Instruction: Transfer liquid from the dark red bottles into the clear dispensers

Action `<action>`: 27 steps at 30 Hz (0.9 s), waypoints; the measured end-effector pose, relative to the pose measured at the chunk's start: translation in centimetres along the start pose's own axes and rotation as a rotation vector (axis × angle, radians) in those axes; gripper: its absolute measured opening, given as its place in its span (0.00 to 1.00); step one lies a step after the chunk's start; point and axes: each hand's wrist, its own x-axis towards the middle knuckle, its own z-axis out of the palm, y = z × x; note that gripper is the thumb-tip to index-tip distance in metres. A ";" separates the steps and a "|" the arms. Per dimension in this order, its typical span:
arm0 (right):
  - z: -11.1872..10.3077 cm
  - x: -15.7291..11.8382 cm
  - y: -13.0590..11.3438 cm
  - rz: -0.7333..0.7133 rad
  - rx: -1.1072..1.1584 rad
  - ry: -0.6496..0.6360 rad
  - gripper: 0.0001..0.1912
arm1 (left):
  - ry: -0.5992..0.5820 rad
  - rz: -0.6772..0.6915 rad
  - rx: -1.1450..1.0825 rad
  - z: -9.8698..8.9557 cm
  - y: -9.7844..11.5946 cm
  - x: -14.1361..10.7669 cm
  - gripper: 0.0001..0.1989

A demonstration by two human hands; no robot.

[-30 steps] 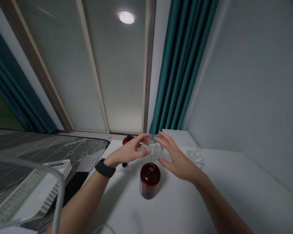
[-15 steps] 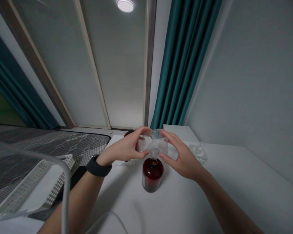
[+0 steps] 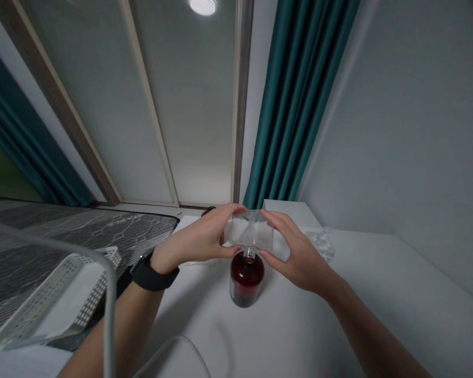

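Both of my hands hold a clear, boxy vessel with a narrow neck pointing down. My left hand grips its left side, thumb low and fingers along the top. On its right side, my right hand pinches it in the same way. Directly below, an amber bottle stands upright on the white table. The clear neck meets the amber bottle's mouth; how far it sits inside is hard to see. Another dark red object is mostly hidden behind my left hand.
Crumpled clear plastic lies right of my right hand. A white box-like block stands at the back of the table. To the left is a white perforated basket. A pale curved tube crosses the left foreground.
The clear vessel has come down slightly and turned, and its neck is now at the amber bottle's mouth. Both hands keep their hold on it.
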 end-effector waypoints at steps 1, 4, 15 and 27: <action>0.0 0.0 0.0 -0.011 -0.012 0.002 0.39 | -0.001 0.002 0.004 -0.1 0.1 0.0 0.33; 0.0 0.0 0.0 -0.044 -0.051 0.003 0.40 | -0.009 0.025 0.016 -0.3 0.1 -0.2 0.33; 0.1 -0.2 -0.1 -0.095 -0.105 0.031 0.43 | 0.005 0.059 0.019 -0.5 0.5 -0.3 0.31; 0.0 -0.3 -0.4 -0.138 -0.131 0.038 0.43 | -0.017 0.107 0.098 -1.0 0.9 -0.5 0.30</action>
